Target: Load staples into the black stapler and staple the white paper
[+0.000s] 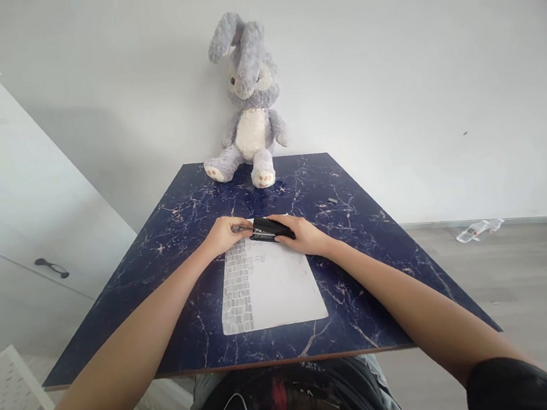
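A black stapler (269, 229) lies over the far end of a sheet of paper (284, 284), with its metal inner track showing toward the left. My right hand (302, 233) is closed around its right end, thumb on the near side. Just left of the stapler, my left hand (227, 234) pinches a thin silvery metal piece (241, 227); I cannot tell whether this piece is joined to the stapler. Dense grey print or drawing runs down the paper's left side, and the rest is mostly white.
A grey plush rabbit (250, 127) sits at the back of the dark blue marbled table (184, 291), against the wall. A small greyish piece (332, 200) lies at the table's back right. A white cabinet (6, 166) stands left; clear plastic packaging (476, 230) is on the floor.
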Demonstrator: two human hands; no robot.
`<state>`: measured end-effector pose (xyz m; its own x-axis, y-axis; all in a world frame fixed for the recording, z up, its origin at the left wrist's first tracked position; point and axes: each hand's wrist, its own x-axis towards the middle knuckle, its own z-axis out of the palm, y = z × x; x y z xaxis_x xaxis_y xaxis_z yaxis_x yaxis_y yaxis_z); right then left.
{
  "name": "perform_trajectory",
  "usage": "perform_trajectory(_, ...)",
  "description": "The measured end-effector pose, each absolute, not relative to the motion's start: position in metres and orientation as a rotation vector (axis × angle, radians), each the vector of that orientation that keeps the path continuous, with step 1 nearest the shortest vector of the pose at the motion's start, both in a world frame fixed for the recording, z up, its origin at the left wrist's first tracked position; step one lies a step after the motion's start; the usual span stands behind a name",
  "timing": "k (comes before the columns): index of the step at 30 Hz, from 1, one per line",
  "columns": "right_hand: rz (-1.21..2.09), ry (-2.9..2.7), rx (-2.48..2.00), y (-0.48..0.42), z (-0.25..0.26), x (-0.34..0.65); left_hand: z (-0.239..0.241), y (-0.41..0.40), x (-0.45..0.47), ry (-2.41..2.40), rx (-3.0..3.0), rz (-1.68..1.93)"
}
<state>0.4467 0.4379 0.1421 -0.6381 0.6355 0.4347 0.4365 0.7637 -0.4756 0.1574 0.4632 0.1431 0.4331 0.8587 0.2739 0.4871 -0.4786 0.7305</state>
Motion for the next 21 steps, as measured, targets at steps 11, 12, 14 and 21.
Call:
perform_trajectory(11, 0.472, -2.353, -0.805, 0.437, 0.144, 0.446, 0.147, 0.464, 0.151, 1.115, 2.172, 0.8)
perform_trajectory(12, 0.485, -2.35, -0.809, 0.438, 0.145, 0.447, 0.149, 0.465, 0.147, 1.087, 2.205, 0.766)
perform_trajectory(14, 0.528, -2.334, -0.819, 0.439, 0.146, 0.448, 0.153, 0.466, 0.137, 0.999, 2.248, 0.681)
perform_trajectory(21, 0.739, -2.198, -0.825, 0.443, 0.144, 0.454, 0.157, 0.46, 0.132, 0.976, 2.155, 0.653)
